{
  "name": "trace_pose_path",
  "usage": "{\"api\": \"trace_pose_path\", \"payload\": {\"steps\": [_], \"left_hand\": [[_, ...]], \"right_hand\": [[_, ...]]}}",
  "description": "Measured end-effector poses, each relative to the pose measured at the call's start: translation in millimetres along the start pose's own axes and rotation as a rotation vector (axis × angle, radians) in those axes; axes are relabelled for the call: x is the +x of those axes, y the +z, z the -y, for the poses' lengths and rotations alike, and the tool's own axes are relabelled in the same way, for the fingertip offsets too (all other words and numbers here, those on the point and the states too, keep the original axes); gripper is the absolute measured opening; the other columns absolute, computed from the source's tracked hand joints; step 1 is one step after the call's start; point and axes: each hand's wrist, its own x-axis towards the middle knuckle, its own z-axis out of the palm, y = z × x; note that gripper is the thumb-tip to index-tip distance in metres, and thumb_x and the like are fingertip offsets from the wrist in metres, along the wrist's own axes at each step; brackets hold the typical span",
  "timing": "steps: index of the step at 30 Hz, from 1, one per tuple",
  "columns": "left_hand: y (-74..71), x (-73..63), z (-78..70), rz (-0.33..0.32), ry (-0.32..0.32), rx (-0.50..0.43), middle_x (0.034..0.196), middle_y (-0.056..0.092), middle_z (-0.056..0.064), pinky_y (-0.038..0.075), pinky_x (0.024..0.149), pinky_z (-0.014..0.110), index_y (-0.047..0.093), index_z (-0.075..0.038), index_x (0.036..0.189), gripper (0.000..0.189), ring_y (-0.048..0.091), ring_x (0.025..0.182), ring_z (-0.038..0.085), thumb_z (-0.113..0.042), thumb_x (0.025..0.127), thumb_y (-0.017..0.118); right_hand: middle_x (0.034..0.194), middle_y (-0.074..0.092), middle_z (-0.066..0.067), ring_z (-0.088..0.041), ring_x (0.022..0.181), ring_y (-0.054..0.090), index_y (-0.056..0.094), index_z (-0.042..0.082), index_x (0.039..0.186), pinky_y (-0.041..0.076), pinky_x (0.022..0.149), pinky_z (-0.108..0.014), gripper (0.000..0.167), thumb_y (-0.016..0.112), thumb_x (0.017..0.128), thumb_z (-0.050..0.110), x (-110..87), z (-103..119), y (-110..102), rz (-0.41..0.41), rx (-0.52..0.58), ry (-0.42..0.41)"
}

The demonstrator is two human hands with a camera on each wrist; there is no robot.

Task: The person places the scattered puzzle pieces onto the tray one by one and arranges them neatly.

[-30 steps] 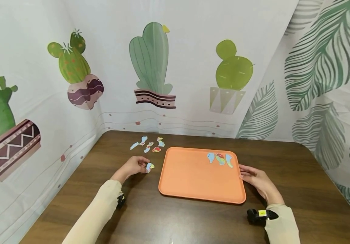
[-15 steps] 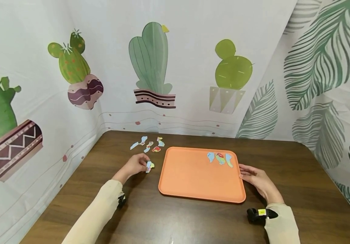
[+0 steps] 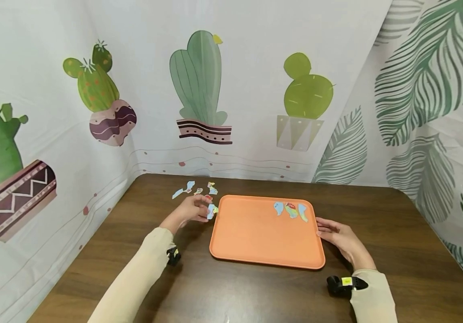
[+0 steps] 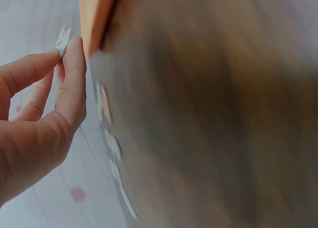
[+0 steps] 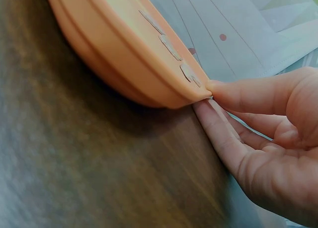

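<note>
My left hand (image 3: pixel 191 210) pinches a light-blue and yellow puzzle piece (image 3: pixel 210 212) between thumb and fingertips, at the left edge of an orange tray (image 3: pixel 261 240). Seen from the left wrist, the piece (image 4: pixel 63 41) stands up from the fingertips above the table. At the tray's right side, my right hand (image 3: pixel 343 238) holds the rim, thumb on top and a finger below, as the right wrist view shows. Three puzzle pieces (image 3: pixel 291 211) lie in a row in the tray's far right corner, the middle one marked with red.
Several loose puzzle pieces (image 3: pixel 190 185) lie on the brown wooden table (image 3: pixel 199 287) beyond my left hand, which partly covers some of them. A white cloth with printed cacti (image 3: pixel 205 85) hangs behind the table.
My left hand has carried the pinched puzzle piece right and slightly away from me, up to the tray's left edge. My right hand and the tray have stayed put.
</note>
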Motion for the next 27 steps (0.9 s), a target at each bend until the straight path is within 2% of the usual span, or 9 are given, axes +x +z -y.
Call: {"api": "trace_pose_path", "payload": {"steps": [7,13,17,22,27], "left_hand": [[32.4,17.2,-23.6,0.050,-0.019,-0.039,0.094,0.056,0.016,0.058,0.080,0.045,0.054,0.009,0.121,0.033,0.062,0.074,0.022,0.012,0.088,0.056],[62.8,34.5,-41.0,0.089,-0.050,-0.030,0.101,0.058,0.017,0.055,0.084,0.049,0.058,0.005,0.118,0.035,0.064,0.074,0.024,0.014,0.084,0.058],[81.5,42.3,-51.4,0.090,-0.068,-0.022,0.102,0.062,0.020,0.055,0.086,0.049,0.058,0.004,0.122,0.039,0.066,0.074,0.023,0.014,0.084,0.061],[98.7,51.0,-52.6,0.078,-0.081,-0.042,0.098,0.061,0.017,0.057,0.083,0.044,0.055,0.006,0.127,0.042,0.066,0.075,0.022,0.012,0.086,0.060],[114.0,57.8,-50.2,0.024,-0.086,-0.114,0.093,0.062,0.017,0.057,0.083,0.042,0.058,0.007,0.120,0.034,0.068,0.078,0.024,0.011,0.086,0.061]], "right_hand": [[0.133,0.051,-0.026,0.004,0.097,0.058,0.035,-0.009,0.144,0.051,0.084,-0.016,0.062,0.065,0.092,0.011,-0.5,-1,0,-0.004,0.005,-0.007],[0.133,0.051,-0.026,0.004,0.097,0.058,0.035,-0.008,0.144,0.051,0.084,-0.016,0.062,0.065,0.092,0.011,-0.1,0,0,-0.004,0.007,-0.012],[0.133,0.051,-0.027,0.004,0.098,0.058,0.036,-0.008,0.144,0.051,0.084,-0.016,0.062,0.065,0.093,0.011,-0.1,2,-1,-0.005,0.004,-0.018],[0.134,0.050,-0.028,0.003,0.098,0.058,0.035,-0.008,0.144,0.051,0.085,-0.016,0.062,0.065,0.092,0.012,-0.8,1,-1,-0.005,0.003,-0.013],[0.135,0.049,-0.028,0.004,0.098,0.058,0.036,-0.008,0.144,0.051,0.085,-0.016,0.062,0.065,0.093,0.012,-1.3,1,0,-0.009,0.004,-0.006]]}}
